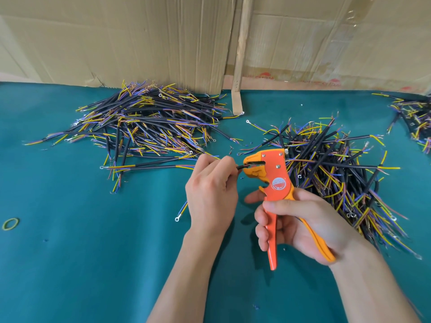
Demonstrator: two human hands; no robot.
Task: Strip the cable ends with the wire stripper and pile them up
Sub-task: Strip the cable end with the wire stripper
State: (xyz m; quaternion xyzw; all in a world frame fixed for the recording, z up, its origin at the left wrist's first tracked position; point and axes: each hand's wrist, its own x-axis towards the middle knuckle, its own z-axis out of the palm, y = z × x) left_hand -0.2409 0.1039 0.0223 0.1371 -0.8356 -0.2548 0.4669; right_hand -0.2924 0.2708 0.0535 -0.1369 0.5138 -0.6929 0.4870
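now the right hand (303, 220) grips the wire stripper (272, 180) handles; just left of it, the left hand (210, 194) pinches a black cable (240, 167) entering its head.

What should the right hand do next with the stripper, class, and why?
Probably squeeze the handles. The left hand pinches a black cable whose end already sits in the mouth of the stripper, and the right hand grips handles that are still spread apart, so closing them looks like the next step.
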